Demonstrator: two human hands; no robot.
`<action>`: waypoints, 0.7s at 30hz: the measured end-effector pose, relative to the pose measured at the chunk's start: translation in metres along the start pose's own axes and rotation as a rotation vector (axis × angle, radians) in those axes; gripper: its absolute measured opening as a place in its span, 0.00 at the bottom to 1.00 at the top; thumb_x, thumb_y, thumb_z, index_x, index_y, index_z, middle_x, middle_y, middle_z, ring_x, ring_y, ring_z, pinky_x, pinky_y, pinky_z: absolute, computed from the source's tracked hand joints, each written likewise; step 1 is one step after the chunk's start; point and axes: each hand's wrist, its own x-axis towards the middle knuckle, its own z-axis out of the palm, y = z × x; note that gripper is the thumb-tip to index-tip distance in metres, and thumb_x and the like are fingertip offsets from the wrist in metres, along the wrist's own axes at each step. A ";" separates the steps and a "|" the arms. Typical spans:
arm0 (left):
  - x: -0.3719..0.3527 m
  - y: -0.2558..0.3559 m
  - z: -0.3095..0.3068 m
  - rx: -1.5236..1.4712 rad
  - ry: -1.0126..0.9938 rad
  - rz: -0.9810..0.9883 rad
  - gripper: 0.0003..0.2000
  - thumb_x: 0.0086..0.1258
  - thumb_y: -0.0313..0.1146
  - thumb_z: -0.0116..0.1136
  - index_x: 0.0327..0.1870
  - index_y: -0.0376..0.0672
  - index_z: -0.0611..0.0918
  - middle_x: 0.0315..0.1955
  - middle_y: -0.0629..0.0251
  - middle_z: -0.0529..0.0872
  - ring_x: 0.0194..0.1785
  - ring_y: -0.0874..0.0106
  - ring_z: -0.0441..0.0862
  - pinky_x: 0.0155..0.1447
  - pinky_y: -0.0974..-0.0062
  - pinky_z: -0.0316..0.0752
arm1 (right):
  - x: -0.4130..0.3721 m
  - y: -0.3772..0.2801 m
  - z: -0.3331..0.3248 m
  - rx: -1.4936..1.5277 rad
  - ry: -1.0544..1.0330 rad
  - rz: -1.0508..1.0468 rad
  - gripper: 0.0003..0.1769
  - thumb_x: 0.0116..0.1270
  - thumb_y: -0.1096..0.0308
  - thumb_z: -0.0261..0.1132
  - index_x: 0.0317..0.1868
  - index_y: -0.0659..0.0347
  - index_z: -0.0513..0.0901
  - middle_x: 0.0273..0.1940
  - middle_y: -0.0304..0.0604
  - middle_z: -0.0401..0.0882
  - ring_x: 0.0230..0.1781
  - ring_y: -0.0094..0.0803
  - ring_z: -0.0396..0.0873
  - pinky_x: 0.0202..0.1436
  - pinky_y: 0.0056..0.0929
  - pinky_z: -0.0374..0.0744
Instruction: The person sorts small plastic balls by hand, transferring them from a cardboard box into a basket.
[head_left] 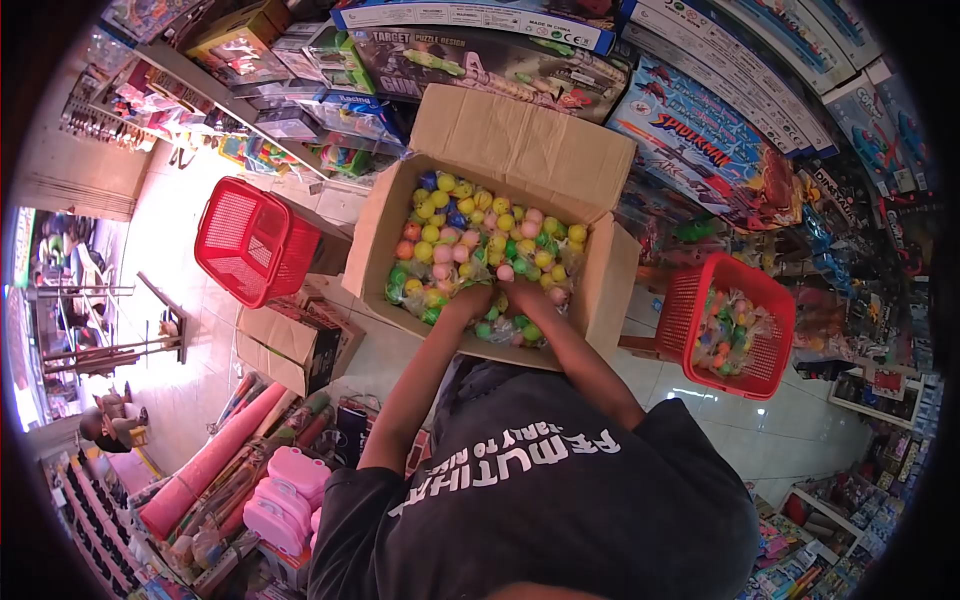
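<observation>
A large open cardboard box [480, 130] stands in front of me, filled with small coloured balls [445, 253] in yellow, pink, green, orange and blue. Clear plastic wraps many of them in bags. Both hands reach into its near half, close together. My left hand [474, 300] is closed among the bagged balls, its fingertips partly hidden. Just beside it, my right hand [522, 294] is curled in the same way. What the fingers hold is too small and covered to make out.
To the right, a red plastic basket [675, 310] contains bagged coloured balls. Another red basket [290, 262] is at the left, above a smaller cardboard box [272, 350]. Boxed toys [700, 140] line the shelves ahead. Pink cases [285, 505] and rolled material [215, 460] lie lower left. A person [112, 425] sits far left.
</observation>
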 end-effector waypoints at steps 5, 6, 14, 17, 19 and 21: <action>-0.003 0.002 -0.006 -0.023 0.024 0.040 0.15 0.63 0.38 0.45 0.46 0.41 0.76 0.41 0.49 0.79 0.46 0.55 0.77 0.49 0.64 0.69 | 0.028 0.016 0.033 0.193 -0.046 0.067 0.37 0.38 0.64 0.73 0.53 0.46 0.70 0.44 0.48 0.76 0.46 0.46 0.74 0.47 0.38 0.74; -0.006 0.005 -0.007 -0.064 0.031 0.013 0.15 0.62 0.38 0.47 0.46 0.41 0.76 0.41 0.49 0.79 0.46 0.55 0.77 0.49 0.63 0.69 | 0.023 0.018 0.031 0.195 -0.049 0.077 0.37 0.38 0.64 0.73 0.53 0.46 0.70 0.44 0.48 0.76 0.46 0.46 0.74 0.47 0.38 0.74; -0.003 0.007 -0.015 -0.211 0.001 0.008 0.21 0.62 0.45 0.50 0.51 0.40 0.73 0.42 0.52 0.79 0.46 0.58 0.77 0.48 0.66 0.71 | -0.028 0.021 -0.032 0.553 -0.065 -0.038 0.28 0.45 0.65 0.69 0.49 0.51 0.70 0.43 0.49 0.76 0.45 0.44 0.76 0.44 0.36 0.73; -0.013 0.028 -0.035 -0.563 -0.020 -0.045 0.26 0.63 0.48 0.51 0.54 0.37 0.69 0.43 0.54 0.77 0.46 0.62 0.77 0.45 0.68 0.73 | -0.029 0.023 -0.032 0.576 0.068 -0.136 0.28 0.46 0.69 0.68 0.50 0.51 0.69 0.46 0.49 0.75 0.46 0.41 0.75 0.45 0.34 0.73; -0.019 0.036 -0.039 -0.854 -0.026 -0.073 0.27 0.63 0.49 0.53 0.54 0.35 0.67 0.43 0.55 0.75 0.46 0.64 0.76 0.44 0.70 0.75 | -0.038 0.023 -0.045 0.665 0.059 -0.162 0.28 0.47 0.71 0.66 0.51 0.51 0.69 0.48 0.49 0.74 0.47 0.39 0.75 0.45 0.34 0.73; -0.020 0.038 -0.045 -1.023 0.015 -0.102 0.28 0.61 0.44 0.57 0.53 0.33 0.64 0.44 0.55 0.71 0.45 0.67 0.75 0.41 0.74 0.76 | -0.044 0.024 -0.054 0.751 0.047 -0.190 0.28 0.49 0.73 0.65 0.52 0.51 0.69 0.49 0.49 0.73 0.47 0.38 0.75 0.46 0.33 0.72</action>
